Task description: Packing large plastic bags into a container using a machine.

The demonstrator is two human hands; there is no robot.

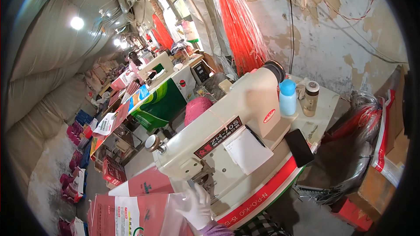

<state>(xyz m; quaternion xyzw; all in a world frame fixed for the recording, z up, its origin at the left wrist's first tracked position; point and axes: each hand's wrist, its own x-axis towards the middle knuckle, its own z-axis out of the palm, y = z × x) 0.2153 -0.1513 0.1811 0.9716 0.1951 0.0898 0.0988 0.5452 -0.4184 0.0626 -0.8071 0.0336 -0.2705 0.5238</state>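
My right hand (197, 207), in a white glove with a purple cuff, is at the right edge of a red and white printed sack (127, 214) at the lower middle. Its fingers are spread and partly upright, and the thumb side touches the sack's pale edge. Just above the fingers is the needle area of a large cream sewing machine (227, 135). Another red sack (146, 182) lies behind the first, near the machine's head. My left hand is out of view.
On the machine table are a black phone (299, 147), a white paper pad (248, 150), a blue bottle (287, 97) and a clear bottle (310, 99). Red strands (240, 26) hang by the wall. Cardboard boxes (375, 192) stand at right. A person (134, 67) is far back.
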